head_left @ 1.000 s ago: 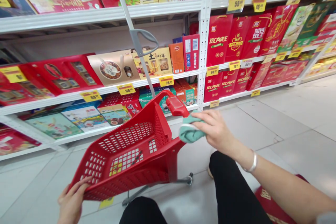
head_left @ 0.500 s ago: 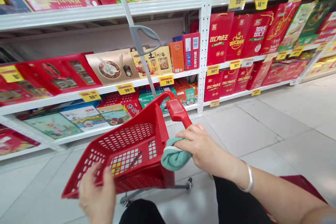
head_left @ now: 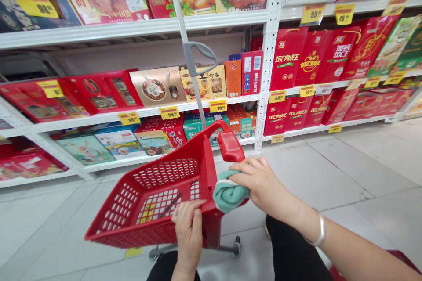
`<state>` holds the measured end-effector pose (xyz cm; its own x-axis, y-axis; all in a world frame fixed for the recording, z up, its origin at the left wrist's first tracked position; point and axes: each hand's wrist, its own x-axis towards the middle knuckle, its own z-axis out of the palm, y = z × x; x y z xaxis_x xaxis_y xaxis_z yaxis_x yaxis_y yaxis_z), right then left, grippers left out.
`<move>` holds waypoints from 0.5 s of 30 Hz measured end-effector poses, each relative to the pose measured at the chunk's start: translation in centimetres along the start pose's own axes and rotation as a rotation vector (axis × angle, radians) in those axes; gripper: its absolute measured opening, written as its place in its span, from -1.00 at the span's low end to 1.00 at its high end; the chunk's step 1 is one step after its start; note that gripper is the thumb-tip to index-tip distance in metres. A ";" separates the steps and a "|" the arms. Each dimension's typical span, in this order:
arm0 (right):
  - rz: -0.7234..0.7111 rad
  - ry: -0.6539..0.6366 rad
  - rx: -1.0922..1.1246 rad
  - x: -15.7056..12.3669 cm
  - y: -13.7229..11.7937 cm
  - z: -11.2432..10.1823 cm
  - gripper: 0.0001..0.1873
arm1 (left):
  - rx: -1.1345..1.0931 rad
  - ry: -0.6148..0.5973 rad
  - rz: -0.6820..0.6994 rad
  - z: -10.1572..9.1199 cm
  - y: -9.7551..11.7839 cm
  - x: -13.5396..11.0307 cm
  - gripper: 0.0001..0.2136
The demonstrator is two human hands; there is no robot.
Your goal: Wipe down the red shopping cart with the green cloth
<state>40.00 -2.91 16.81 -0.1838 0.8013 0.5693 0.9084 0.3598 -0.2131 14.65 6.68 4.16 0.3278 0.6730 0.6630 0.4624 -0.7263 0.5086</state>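
A red plastic shopping basket [head_left: 145,193] on wheels is tilted toward me on the shop floor. Its grey pull handle [head_left: 194,70] rises up in front of the shelves. My left hand [head_left: 188,230] grips the basket's near rim, fingers curled over the edge. My right hand [head_left: 260,184] is closed on a bunched green cloth [head_left: 227,194] and presses it against the basket's right corner, just below the red handle piece [head_left: 231,147]. A silver bangle [head_left: 319,230] sits on my right wrist.
White shelving [head_left: 132,30] with red and coloured gift boxes and yellow price tags [head_left: 217,106] runs along the back. Red bags [head_left: 290,61] fill the right bay. A shelf post [head_left: 268,66] stands between bays. Grey tiled floor [head_left: 346,171] stretches right. My dark-trousered legs are below.
My left hand has slid right along the basket's near rim to the corner by the cloth. My right hand with the cloth came down from the handle piece to the basket's corner.
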 end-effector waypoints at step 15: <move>-0.095 0.321 0.057 1.6 0.5 -0.5 -0.60 | -0.146 -0.058 -0.363 -6.1 -4.3 2.7 -0.40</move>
<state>40.35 -1.67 18.03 -0.1312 0.5749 0.8076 0.8685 0.4594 -0.1860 8.55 10.75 7.13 0.2124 0.8936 0.3955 0.4364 -0.4489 0.7798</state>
